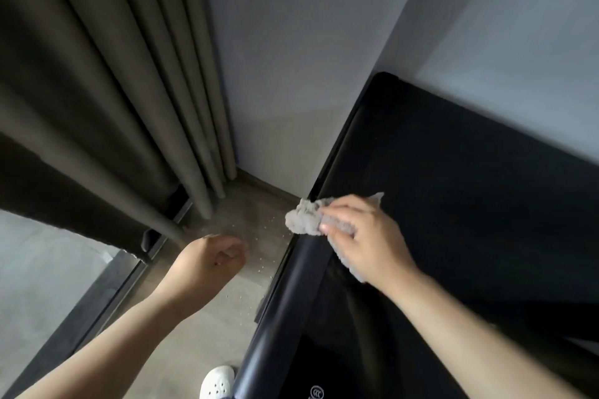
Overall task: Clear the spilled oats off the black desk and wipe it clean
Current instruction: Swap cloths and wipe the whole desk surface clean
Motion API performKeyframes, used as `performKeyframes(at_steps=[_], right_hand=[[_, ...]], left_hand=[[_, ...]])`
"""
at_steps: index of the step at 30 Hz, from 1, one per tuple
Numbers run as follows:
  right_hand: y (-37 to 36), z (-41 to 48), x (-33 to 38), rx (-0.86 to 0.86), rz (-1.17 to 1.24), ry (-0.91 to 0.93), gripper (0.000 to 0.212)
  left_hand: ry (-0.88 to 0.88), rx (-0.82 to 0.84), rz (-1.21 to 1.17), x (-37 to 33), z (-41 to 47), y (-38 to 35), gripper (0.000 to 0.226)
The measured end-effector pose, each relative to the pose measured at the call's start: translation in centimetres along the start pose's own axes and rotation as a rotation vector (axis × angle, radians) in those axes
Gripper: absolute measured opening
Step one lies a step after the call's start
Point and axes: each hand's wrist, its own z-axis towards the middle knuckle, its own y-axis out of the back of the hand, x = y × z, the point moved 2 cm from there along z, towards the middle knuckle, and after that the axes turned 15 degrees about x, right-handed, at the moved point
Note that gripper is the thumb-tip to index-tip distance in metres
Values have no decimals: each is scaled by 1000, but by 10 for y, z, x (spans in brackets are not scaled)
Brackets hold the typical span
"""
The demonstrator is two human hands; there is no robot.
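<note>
Two hands work well apart in the head view. The right hand (359, 236) grips a crumpled grey cloth (303, 220) at the left edge of the black desk (453, 188), the cloth bunched partly past that edge. The left hand (214, 257) hangs beside the desk above the floor (201, 334), fingers curled in; whether it holds anything cannot be told. Pale oats (261, 264) speckle the floor between that hand and the desk. A dark curtain (97, 91) hangs to the left.

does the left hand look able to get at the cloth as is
Probably yes: the left hand hangs beside the desk, with open air between it and the cloth, whose bunched end sticks out past the right hand.
</note>
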Motion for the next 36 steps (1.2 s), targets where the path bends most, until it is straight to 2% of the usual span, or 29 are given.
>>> performKeyframes(at_steps=[2, 5, 8, 11, 15, 17, 19, 22, 25, 27, 29, 32, 33, 36], right_hand=[[16, 23, -14, -142, 54, -120, 23], [4, 32, -14, -278, -72, -377, 22], [-44, -10, 27, -378, -185, -339, 18], [-76, -72, 70, -318, -131, -243, 16], [-87, -129, 105, -76, 72, -215, 25], [-75, -126, 102, -120, 162, -249, 27], [-61, -105, 89, -232, 51, -339, 24], [-68, -82, 85, -256, -32, -531, 21], [-106, -112, 121, -206, -165, -435, 16], [-121, -142, 140, -185, -168, -356, 18], [-126, -163, 154, -96, -95, -354, 25], [-138, -191, 169, 195, 12, -370, 39], [-138, -204, 171, 175, 66, -425, 33], [-109, -232, 168, -97, 204, -550, 26]], left_hand=[[2, 23, 41, 8, -12, 0, 13], [-22, -4, 22, 13, -26, 1, 15], [-8, -7, 13, 18, -40, -1, 12], [-5, 11, 57, 26, -57, -3, 11], [3, 5, 40, 40, -78, -6, 16], [20, 22, 34, 49, -85, -6, 18], [40, 23, 33, 56, -89, -8, 18], [65, 40, 68, 61, -101, -13, 20], [79, 68, 92, 66, -122, -16, 20], [113, 76, 99, 70, -139, -16, 19], [149, 89, 111, 72, -155, -15, 19], [186, 83, 106, 68, -180, -12, 20], [187, 78, 103, 65, -187, -11, 21], [166, 58, 113, 43, -209, -10, 21]])
